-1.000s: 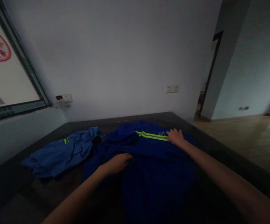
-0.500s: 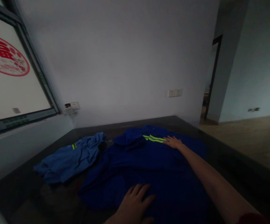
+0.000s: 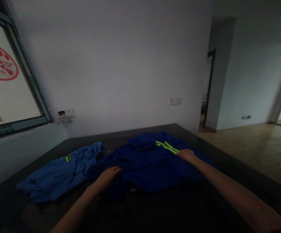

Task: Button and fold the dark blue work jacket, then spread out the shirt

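Observation:
A dark blue work jacket (image 3: pixel 145 168) with a yellow-green and grey reflective stripe lies rumpled on the dark table (image 3: pixel 155 210), its collar end toward the wall. My right hand (image 3: pixel 186 154) is closed on the cloth at the right end of the stripe. At the jacket's left part, my left hand (image 3: pixel 111 172) has its fingers bent together on the fabric; the thumb side is partly hidden. To the left, a lighter blue garment (image 3: pixel 65 171) with a small yellow-green strip lies crumpled, touching or nearly touching the jacket's edge.
Behind the table stands a pale wall (image 3: pixel 121 71) with a double socket (image 3: pixel 174 101). Another socket with a plug block (image 3: pixel 65 117) is at the left corner, beside a window (image 3: pixel 11 94) bearing a red round sticker. Tiled floor (image 3: pixel 247 145) and a doorway lie to the right.
The jacket's near part has been drawn up away from me, baring dark tabletop. My left hand moved forward and left and closed on the cloth; my right hand curled shut. The view turned slightly right.

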{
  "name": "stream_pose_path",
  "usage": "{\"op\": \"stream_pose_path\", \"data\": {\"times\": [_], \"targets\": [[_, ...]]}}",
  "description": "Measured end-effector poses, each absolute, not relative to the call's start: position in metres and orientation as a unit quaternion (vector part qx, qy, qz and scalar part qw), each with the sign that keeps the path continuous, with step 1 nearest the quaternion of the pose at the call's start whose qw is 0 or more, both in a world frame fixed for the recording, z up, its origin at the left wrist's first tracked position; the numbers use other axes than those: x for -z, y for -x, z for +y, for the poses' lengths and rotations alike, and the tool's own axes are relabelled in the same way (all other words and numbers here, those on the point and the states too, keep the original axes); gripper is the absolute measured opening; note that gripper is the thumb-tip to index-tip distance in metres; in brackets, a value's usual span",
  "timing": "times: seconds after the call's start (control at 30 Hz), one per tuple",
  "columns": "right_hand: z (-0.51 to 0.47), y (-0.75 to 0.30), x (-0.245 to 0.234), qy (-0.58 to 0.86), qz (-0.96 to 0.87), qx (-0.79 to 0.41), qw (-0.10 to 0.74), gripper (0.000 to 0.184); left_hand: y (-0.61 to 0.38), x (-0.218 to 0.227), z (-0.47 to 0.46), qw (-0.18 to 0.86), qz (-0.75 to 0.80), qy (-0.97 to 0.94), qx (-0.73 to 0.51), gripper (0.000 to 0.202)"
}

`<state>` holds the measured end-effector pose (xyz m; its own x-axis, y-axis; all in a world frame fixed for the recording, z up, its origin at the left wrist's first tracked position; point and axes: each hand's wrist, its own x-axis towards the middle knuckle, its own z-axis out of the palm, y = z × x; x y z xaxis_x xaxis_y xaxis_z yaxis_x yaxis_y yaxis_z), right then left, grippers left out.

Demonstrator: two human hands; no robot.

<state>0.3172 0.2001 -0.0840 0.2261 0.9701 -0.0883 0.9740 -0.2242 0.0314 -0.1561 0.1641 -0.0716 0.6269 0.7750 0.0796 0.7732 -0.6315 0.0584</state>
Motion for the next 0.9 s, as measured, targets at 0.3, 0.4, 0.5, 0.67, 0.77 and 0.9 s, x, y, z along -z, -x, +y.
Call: {"op": "stream_pose_path", "data": {"times": [0.3, 0.4, 0.5, 0.67, 0.77, 0.9], "targets": [[0.198, -0.322, 0.057, -0.759, 0.649, -0.046, -0.001, 0.039, 0.098, 0.063, 0.129, -0.031, 0.472, -0.881, -0.027, 0.029], [0.215, -0.331, 0.057, -0.740, 0.669, -0.059, -0.031, 0.050, 0.094, 0.078, 0.114, -0.004, 0.476, -0.879, -0.030, 0.036], [0.225, -0.334, 0.074, -0.741, 0.669, -0.048, -0.035, 0.057, 0.097, 0.090, 0.101, 0.046, 0.449, -0.891, -0.048, 0.027], [0.224, -0.335, 0.096, -0.737, 0.673, -0.048, -0.038, 0.048, 0.104, 0.087, 0.077, 0.103, 0.348, -0.930, -0.063, 0.014], [0.221, -0.337, 0.096, -0.725, 0.687, -0.032, -0.028, 0.040, 0.106, 0.081, 0.065, 0.106, 0.303, -0.946, -0.046, 0.010], [0.215, -0.340, 0.090, -0.723, 0.691, -0.006, 0.000, 0.033, 0.107, 0.078, 0.059, 0.102, 0.269, -0.957, -0.039, 0.007]]}}
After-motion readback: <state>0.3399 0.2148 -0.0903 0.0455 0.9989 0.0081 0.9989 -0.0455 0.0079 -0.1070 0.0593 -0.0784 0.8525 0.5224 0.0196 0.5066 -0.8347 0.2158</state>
